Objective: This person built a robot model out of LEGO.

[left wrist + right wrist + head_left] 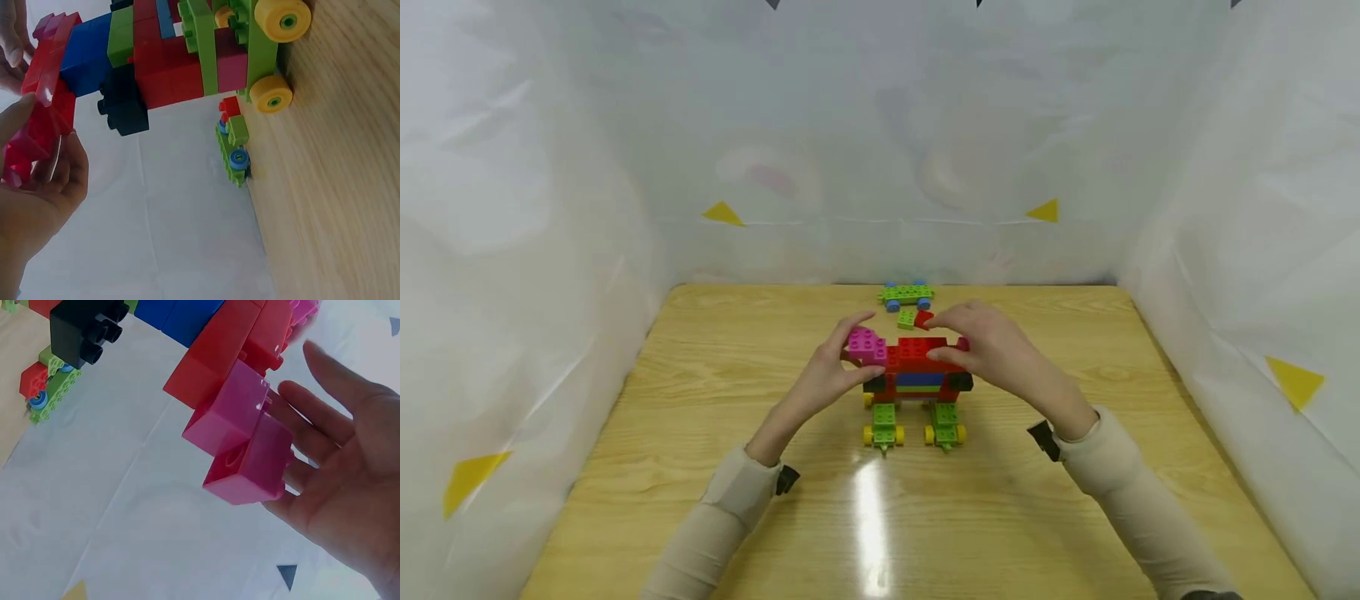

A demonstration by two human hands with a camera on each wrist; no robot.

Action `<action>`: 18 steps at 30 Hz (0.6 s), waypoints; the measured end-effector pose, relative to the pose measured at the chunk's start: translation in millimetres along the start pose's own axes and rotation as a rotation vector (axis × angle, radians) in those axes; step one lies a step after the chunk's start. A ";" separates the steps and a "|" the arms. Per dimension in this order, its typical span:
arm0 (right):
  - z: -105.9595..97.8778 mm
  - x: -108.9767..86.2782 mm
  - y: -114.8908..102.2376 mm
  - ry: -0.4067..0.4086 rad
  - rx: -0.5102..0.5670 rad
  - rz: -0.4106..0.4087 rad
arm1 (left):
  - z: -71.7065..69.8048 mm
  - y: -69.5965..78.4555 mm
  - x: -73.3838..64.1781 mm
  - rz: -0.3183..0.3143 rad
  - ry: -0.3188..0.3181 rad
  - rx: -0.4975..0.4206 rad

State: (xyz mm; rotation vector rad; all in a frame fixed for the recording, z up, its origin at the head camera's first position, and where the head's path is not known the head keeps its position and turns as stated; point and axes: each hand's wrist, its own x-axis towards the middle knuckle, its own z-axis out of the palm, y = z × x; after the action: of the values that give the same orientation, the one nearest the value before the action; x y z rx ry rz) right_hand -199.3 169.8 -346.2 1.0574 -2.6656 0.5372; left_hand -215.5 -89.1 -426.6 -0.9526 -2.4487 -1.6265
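A tall toy-brick build stands on the table, with red bricks (913,350) across its top and a blue layer (921,379) below. Black bricks (124,100) stick out at its sides, and green wheeled bases (883,413) with yellow wheels carry it. My left hand (831,367) grips the pink brick (862,343) at the top's left end, thumb in front and fingers behind. Around the right end, my right hand (350,444) has its fingers spread behind the pink bricks (247,450). Its thumb stands apart from them in the right wrist view.
Behind the build, a small green brick (906,319) and a red brick (923,319) lie side by side. Farther back is a green wheeled base (907,293) with blue wheels. White sheeting (880,150) encloses the wooden table (737,350) at the back and sides.
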 end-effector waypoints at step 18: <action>9.2 1.0 -6.4 -0.154 0.036 -0.019 | 11.1 1.2 -15.2 -0.132 0.027 -0.164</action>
State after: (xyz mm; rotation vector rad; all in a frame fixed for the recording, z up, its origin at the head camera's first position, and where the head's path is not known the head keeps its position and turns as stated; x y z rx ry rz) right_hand -196.2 161.0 -352.6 1.1774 -2.7841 0.5213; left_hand -199.4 -86.4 -436.1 -0.7948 -2.4393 -1.8939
